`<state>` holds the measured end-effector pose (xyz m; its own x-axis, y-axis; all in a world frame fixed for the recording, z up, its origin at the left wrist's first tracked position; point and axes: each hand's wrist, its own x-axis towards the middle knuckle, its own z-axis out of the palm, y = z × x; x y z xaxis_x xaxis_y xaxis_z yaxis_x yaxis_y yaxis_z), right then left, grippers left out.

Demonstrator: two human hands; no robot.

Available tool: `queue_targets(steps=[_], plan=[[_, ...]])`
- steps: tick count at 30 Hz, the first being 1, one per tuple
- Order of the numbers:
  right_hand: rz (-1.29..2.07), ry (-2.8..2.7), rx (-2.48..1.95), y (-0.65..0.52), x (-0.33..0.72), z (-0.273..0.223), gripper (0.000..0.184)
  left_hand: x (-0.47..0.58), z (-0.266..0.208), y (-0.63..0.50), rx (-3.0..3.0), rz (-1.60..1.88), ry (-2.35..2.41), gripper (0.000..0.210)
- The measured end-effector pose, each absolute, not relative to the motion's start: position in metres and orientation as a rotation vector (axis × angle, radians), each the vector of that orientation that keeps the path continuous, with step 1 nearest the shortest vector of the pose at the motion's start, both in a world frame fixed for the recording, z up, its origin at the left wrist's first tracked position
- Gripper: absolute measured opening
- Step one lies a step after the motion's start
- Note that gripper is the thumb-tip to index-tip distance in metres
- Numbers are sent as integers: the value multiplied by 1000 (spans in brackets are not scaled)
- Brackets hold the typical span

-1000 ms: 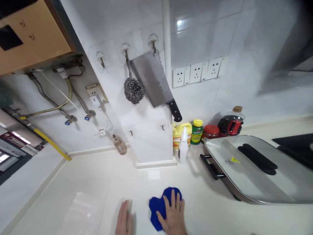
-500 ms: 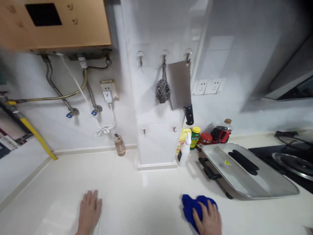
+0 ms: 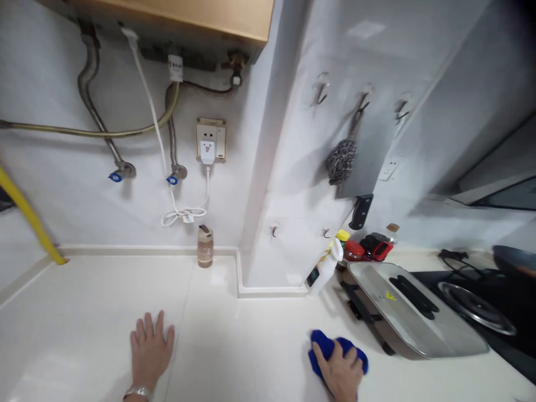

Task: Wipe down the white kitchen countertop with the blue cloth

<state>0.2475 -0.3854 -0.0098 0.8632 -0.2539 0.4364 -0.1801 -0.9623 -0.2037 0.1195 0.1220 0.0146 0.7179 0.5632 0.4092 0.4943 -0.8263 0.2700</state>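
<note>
On the right part of the white countertop [image 3: 234, 340], a crumpled blue cloth [image 3: 322, 341] lies under my right hand [image 3: 341, 369]. The fingers of that hand are bent over the cloth and press it to the surface. My left hand [image 3: 151, 346] rests palm down on the counter at the left, fingers spread, holding nothing. A metal band circles the left wrist. Beyond the cloth, against the wall pillar, a white spray bottle [image 3: 324, 271] stands. To the right of the cloth is a lidded electric pan [image 3: 412, 312] with a dark side handle.
A small brown bottle [image 3: 205, 248] stands by the back wall. Jars, one with a red lid [image 3: 354, 251], sit behind the pan. A cleaver [image 3: 366, 162] and a steel-wool scrubber [image 3: 342, 161] hang from hooks. Hoses and a plugged-in cord [image 3: 208, 184] run below a gold wall unit [image 3: 209, 22].
The view has turned and moved closer to the wall. My left hand's fingers are spread wider, and its wrist now shows. My right hand stays on the blue cloth.
</note>
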Motion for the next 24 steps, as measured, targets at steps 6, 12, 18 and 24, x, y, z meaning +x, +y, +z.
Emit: queue_targets(steps=[6,12,18,24], plan=[[-577,147,-2935,-264,280,29,68,120,22,120,2839,761,824,64],[-413,-315,-2859,-159,262,36,58,120,21,121,2861,697,894,64],[-216,-843,-2375,-135,201,16,48,121,19,126,2873,721,898,71],[-280,-541,-2086,-206,197,-12,46,122,17,131,2862,700,877,77]])
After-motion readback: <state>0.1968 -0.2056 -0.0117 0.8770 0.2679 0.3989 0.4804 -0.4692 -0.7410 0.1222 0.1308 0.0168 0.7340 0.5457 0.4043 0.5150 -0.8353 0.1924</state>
